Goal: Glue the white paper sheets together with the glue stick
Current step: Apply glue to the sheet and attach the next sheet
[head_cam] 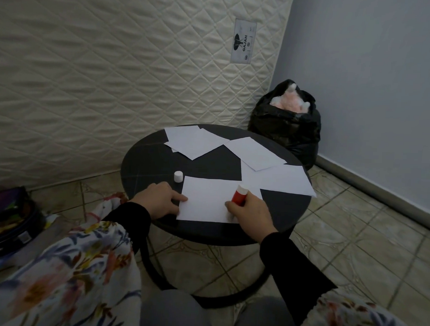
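A white paper sheet (207, 201) lies at the near side of the round black table (155, 160). My left hand (156, 201) rests flat on the table, its fingertips pressing the sheet's left edge. My right hand (251, 213) grips a red glue stick (238, 195), uncapped, its white tip pointing up and away over the sheet's right part. The white cap (178, 176) stands on the table just beyond the sheet's left corner. More white sheets lie overlapping at the back (195, 141), at the back right (254, 153) and at the right (281, 179).
A quilted mattress (114, 74) leans upright behind the table. A black bag (286, 126) with pink stuffing stands in the corner by the blue wall. A dark case (9, 219) lies on the tiled floor at left.
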